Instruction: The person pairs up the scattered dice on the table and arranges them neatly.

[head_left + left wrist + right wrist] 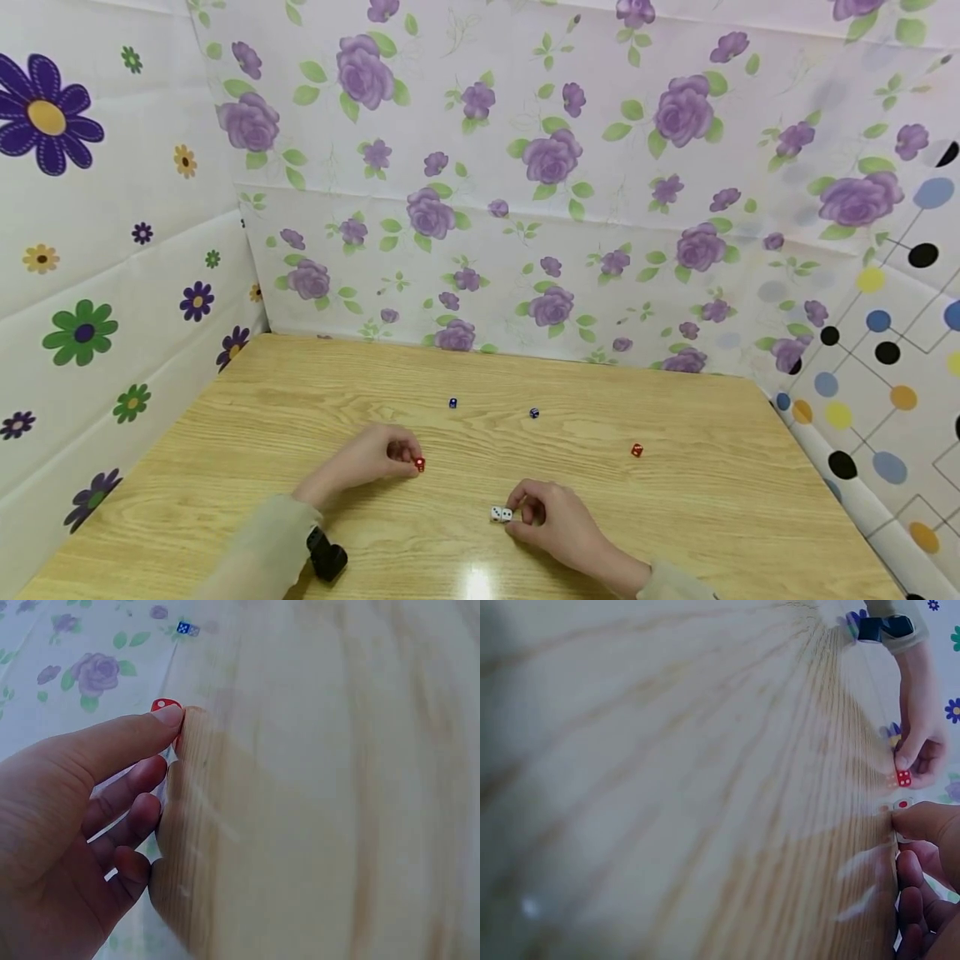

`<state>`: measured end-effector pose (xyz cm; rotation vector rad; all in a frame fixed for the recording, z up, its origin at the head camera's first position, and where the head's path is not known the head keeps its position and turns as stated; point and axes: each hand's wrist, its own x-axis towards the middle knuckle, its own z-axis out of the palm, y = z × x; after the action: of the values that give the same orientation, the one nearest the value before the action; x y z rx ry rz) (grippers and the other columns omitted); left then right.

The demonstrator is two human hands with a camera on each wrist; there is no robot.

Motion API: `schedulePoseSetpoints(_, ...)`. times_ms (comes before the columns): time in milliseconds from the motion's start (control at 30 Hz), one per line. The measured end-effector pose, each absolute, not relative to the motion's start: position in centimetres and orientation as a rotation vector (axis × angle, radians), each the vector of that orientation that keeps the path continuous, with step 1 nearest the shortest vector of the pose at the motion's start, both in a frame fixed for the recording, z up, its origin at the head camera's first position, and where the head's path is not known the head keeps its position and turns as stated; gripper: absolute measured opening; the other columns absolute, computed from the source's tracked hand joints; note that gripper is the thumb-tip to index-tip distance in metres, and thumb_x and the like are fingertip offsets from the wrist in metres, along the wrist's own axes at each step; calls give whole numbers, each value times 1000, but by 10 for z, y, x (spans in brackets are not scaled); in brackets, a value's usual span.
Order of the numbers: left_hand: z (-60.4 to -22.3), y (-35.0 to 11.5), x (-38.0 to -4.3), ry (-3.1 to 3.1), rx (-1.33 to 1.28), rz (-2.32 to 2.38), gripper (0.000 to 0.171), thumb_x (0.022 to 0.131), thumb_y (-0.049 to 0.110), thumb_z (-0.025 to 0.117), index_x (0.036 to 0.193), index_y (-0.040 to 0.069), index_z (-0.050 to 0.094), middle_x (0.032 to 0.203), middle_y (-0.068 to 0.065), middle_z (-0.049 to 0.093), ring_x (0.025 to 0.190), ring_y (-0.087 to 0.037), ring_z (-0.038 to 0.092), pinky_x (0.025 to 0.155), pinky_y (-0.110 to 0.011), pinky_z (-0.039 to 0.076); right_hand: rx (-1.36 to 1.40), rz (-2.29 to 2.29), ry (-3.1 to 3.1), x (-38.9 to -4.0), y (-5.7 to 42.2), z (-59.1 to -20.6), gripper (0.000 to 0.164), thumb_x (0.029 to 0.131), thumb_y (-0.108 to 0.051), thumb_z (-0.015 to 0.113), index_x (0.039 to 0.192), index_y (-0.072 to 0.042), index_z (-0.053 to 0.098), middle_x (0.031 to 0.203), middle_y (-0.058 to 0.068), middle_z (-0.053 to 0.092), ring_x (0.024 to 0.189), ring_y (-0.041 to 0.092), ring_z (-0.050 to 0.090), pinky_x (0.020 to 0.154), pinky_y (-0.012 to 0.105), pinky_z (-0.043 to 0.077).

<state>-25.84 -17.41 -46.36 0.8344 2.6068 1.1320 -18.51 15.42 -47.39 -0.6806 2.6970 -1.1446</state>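
Note:
At the left-middle of the wooden table (465, 467), my left hand (378, 454) pinches a red die (420, 465) between thumb and finger. The left wrist view shows the thumb (142, 735) covering most of that die, with the other fingers curled below. Nearer the front, my right hand (558, 521) pinches a white die (507, 516) by its sides. A second white die (496, 514) sits right against it on the left. In the right wrist view the thumb (922, 823) hides much of the white dice.
Two blue dice, one left (453, 403) and one right (534, 413), lie farther back. Another red die (637, 450) lies to the right. Flowered cloth (487, 208) hangs behind the table, and dotted cloth (885, 400) borders the right side. A black device (326, 557) is strapped on the left wrist.

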Motion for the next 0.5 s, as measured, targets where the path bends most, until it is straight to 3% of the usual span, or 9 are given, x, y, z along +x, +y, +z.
schedulePoseSetpoints(500, -465, -136, -255, 2578, 881, 1140, 5, 87, 18, 76, 89, 19, 72, 78, 7, 64, 66, -2, 54, 62, -20, 46, -675, -1146, 2702, -186, 154, -474, 14, 85, -25, 78, 93, -22, 67, 71, -13, 55, 62, -3, 46, 58, 18, 41)
